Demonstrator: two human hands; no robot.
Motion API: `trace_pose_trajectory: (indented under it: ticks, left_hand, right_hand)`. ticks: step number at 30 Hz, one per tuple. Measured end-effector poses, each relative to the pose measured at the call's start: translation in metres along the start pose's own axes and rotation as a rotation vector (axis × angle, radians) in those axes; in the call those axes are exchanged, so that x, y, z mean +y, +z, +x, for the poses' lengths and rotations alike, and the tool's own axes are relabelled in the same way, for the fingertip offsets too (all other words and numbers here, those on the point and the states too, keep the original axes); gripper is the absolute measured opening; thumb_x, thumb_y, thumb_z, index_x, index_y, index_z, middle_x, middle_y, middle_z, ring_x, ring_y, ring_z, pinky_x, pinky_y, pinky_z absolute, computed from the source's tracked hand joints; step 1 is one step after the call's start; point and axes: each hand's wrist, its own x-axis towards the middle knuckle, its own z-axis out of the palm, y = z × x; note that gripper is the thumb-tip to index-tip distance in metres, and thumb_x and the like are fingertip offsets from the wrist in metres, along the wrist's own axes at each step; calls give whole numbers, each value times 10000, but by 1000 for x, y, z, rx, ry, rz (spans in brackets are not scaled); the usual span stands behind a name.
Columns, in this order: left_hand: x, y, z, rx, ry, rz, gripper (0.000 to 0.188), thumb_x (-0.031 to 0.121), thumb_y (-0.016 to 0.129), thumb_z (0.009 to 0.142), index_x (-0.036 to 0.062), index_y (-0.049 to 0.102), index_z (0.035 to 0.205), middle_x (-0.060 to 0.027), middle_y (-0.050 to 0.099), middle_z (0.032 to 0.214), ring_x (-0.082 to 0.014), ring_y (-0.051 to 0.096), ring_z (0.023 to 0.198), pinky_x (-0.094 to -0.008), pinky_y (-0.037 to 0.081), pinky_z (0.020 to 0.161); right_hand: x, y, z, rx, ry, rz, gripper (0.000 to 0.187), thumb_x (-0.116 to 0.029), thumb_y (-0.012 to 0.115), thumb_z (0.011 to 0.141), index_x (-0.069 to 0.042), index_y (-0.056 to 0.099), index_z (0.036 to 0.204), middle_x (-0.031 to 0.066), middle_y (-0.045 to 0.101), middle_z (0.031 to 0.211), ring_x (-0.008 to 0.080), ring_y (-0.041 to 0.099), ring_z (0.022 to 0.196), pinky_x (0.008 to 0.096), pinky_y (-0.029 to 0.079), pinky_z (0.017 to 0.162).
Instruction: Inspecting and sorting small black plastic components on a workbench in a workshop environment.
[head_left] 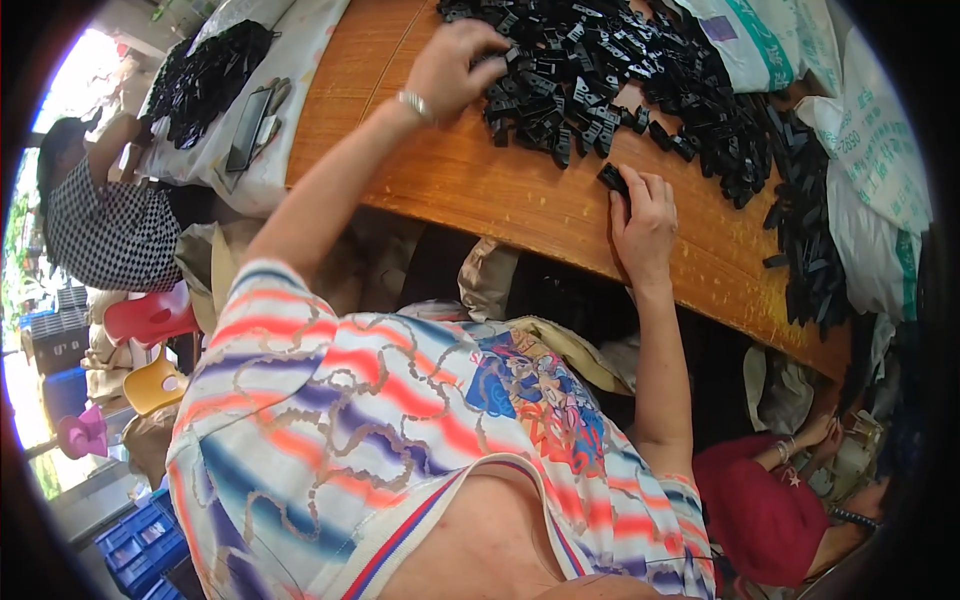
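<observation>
A heap of small black plastic clip-like parts (580, 85) covers the far middle of the brown wooden table (450, 170). My left hand (452, 68), a bracelet at its wrist, reaches to the heap's left edge. Its thumb and fingers are apart, and no part shows held between them. Nearer the table's front edge, my right hand (645, 225) pinches one black plastic clip part (613, 179) between thumb and fingers, just off the near side of the heap.
Long black strips (805, 235) are piled at the table's right, beside white plastic sacks (875, 170). Another person in a checked top (110, 225) sits at far left by a covered table with a black pile (205, 85) and a phone (248, 130). A person in red (760, 505) is at lower right.
</observation>
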Motion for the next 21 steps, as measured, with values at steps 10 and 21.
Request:
trace_pose_trajectory:
  ticks: [10, 21]
  left_hand:
    - [70, 1, -81, -108, -324, -129, 289, 174, 748, 790, 84, 651, 1047, -79, 593, 1038, -281, 608, 925, -362, 513, 792]
    - [135, 5, -84, -103, -959, -1451, 318, 127, 545, 964, 24, 471, 1255, -143, 654, 1106, -229, 673, 993, -307, 559, 820]
  right_hand:
    - [2, -8, -15, 23, 17, 157, 275, -63, 711, 787, -51, 656, 1057, 117, 626, 980, 326, 590, 960, 403, 484, 820]
    - [-28, -36, -52, -27, 144, 338, 280, -36, 726, 741, -40, 653, 1011, 125, 632, 930, 329, 617, 847, 394, 509, 729]
